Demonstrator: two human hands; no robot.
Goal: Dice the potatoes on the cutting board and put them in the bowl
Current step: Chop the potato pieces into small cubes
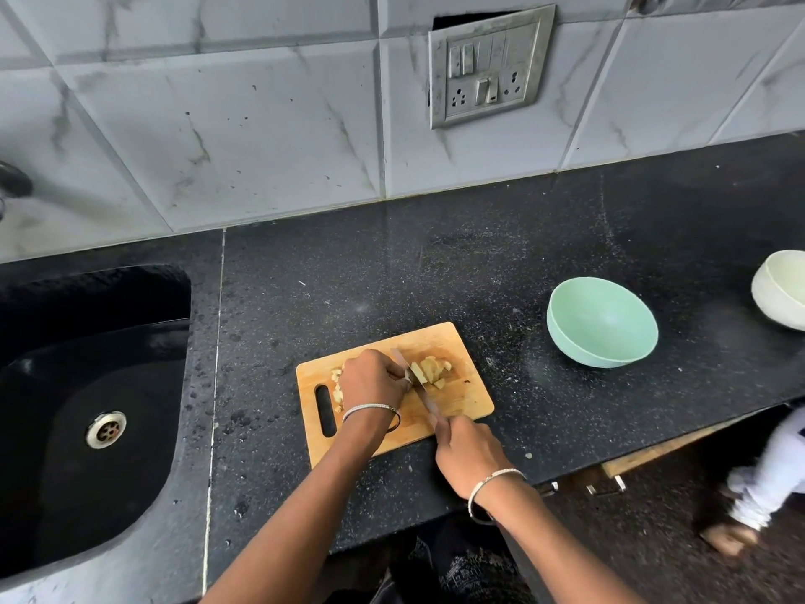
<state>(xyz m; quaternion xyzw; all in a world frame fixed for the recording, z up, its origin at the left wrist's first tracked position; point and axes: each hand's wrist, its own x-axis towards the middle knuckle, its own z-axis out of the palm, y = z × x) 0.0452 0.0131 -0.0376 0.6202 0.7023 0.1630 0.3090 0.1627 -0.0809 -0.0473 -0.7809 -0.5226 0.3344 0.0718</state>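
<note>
At the far left a black sink (87, 385) is sunk into the surface (348, 276), w/ a metal drain (106, 429) at its bottom. The surface is black stone w/ light speckles & runs to the right edge of the view. Behind it stands a wall of grey marbled tiles (218, 102).

Near the front edge, approx. in the middle, lies the wooden cutting board (461, 403), w/ its handle slot at the left end. The potato pieces (431, 370) are on the board: a few pale ones just left of the left hand (372, 381), & a bigger heap right of the blade. The left hand's grip is curled down on the potato pieces, fingertips touching the side of the knife (424, 401) (what is under the palm I cannot see). A thin bangle (370, 407) sits on this wrist.

The knife blade lies diagonally over the board, tip toward the far side. The right hand (468, 455) is at the board's near right corner, its grip closed round the knife handle. A second bangle (492, 479) is on this wrist.

On the wall, far above, is a metal switch plate (490, 65) w/ sockets.

Further right, well apart from the board, a mint-green bowl (601, 324) stands on the surface. At the right edge is a white bowl (782, 289), partly cut off by the frame.
</note>
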